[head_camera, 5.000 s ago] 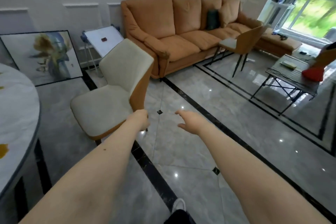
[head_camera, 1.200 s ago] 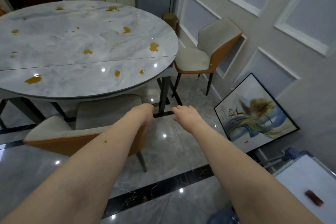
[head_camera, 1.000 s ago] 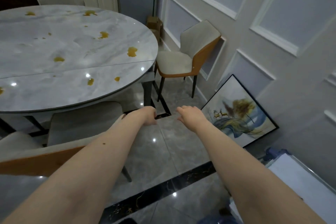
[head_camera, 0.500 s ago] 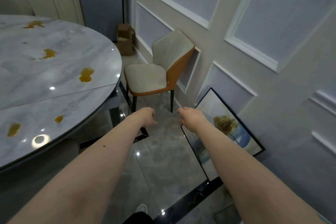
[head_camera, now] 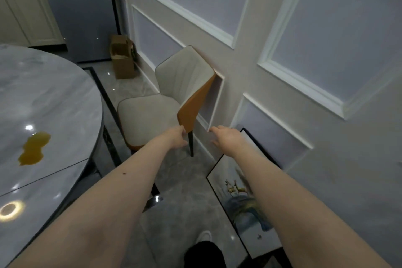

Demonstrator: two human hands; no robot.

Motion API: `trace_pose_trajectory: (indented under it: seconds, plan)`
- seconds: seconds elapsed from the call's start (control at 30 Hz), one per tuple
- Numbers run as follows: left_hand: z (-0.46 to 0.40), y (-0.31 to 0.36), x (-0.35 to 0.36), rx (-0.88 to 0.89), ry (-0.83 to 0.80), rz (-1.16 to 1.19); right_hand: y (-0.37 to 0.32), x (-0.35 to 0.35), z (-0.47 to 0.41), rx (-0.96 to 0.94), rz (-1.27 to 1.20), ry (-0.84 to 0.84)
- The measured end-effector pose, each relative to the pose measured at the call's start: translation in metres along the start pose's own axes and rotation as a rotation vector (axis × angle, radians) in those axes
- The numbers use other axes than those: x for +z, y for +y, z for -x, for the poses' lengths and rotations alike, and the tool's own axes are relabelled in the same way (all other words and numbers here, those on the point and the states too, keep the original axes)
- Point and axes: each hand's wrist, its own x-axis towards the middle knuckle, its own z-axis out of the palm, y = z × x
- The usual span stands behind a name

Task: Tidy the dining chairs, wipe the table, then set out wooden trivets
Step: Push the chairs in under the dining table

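Note:
A cream dining chair (head_camera: 152, 115) with an orange back shell stands against the panelled wall, a little apart from the round marble table (head_camera: 43, 115). Orange-yellow spills (head_camera: 33, 148) lie on the tabletop. Both my arms reach forward. My left hand (head_camera: 175, 137) is at the lower edge of the chair's orange back, fingers loosely curled; contact is unclear. My right hand (head_camera: 226, 136) hangs just right of the chair near the wall, fingers relaxed and holding nothing. No trivets are in view.
A framed painting (head_camera: 241, 202) leans on the wall at the lower right, close to my right arm. A cardboard box (head_camera: 121, 59) sits in the corner beyond the chair, beside a grey cabinet (head_camera: 82, 17). My foot (head_camera: 203, 237) is on the tiled floor.
My view has swung from the sofa area past the table to the wall. The chair by the wall is now much nearer, and both hands have come up to its back.

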Motion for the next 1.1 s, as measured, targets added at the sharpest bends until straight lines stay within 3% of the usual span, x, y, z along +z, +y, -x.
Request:
trace_pose_trajectory:
  seconds: [0.37, 0.77, 0.9, 1.1]
  plan:
    - [-0.208, 0.059, -0.071, -0.069, 0.037, 0.041, 0.125, -0.026, -0.206, -0.054, -0.032, 0.0]
    - [-0.388, 0.06, -0.106, -0.103, -0.024, -0.013, 0.181, -0.031, -0.394, -0.017, -0.226, 0.012]
    - [-0.43, 0.058, -0.105, -0.112, -0.048, -0.026, 0.187, -0.028, -0.443, 0.019, -0.283, 0.093]
    - [-0.468, 0.061, -0.088, -0.162, -0.087, -0.065, 0.191, -0.014, -0.502, 0.156, -0.662, -0.018]
